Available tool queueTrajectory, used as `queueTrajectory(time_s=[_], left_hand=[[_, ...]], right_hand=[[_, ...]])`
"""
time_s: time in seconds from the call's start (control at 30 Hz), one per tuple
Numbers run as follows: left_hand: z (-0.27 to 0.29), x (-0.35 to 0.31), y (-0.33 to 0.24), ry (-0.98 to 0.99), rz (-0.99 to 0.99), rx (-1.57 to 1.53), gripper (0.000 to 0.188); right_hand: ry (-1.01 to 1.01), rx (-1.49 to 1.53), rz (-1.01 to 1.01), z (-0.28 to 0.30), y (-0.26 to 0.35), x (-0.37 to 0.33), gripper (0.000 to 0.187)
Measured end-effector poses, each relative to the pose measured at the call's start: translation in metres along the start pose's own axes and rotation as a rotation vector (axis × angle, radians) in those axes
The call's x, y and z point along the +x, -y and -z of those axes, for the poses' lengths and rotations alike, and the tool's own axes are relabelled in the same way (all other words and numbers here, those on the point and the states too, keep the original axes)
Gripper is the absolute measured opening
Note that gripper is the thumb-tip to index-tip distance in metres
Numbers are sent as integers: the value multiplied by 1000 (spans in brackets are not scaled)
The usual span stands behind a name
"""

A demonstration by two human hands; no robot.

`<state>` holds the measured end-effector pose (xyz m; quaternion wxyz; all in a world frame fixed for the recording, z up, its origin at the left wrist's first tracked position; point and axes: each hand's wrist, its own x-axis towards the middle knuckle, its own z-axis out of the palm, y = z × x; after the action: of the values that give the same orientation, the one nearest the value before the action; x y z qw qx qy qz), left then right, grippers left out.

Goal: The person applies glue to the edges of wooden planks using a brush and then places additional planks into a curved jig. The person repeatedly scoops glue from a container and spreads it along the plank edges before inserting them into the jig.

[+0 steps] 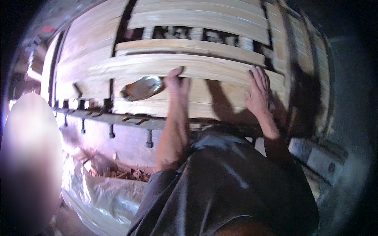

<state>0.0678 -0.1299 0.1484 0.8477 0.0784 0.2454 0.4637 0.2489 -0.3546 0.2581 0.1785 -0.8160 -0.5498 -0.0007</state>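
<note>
A long pale wooden plank (214,70) lies crosswise in front of me, tilted slightly down to the right. My left hand (177,80) is closed on its near edge around the middle, and the undersides of the fingers are hidden. Toward the plank's right end, my right hand (258,88) rests with fingers stretched out and lying on the wood. Just left of my left hand sits a shiny, shallow oval dish (143,88) with a brownish patch at one side; its contents are too blurred to make out.
Beyond the plank is a narrower strip (189,46), then more boards (197,17) with dark gaps. A metal rail (138,122) with several bolts runs along the near edge. Below left are wood scraps (126,171) and a crumpled plastic sheet (104,200). A blurred-out shape fills the left side.
</note>
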Motion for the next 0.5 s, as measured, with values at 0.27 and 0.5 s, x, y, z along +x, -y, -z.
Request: queueTrajectory(time_s=[0.27, 0.5], left_hand=[[8, 15, 43, -196, 203, -137, 18], [6, -4, 14, -170, 266, 337, 64]], right_hand=[[170, 29, 50, -121, 28, 67, 38], [335, 6, 49, -159, -21, 103, 36]])
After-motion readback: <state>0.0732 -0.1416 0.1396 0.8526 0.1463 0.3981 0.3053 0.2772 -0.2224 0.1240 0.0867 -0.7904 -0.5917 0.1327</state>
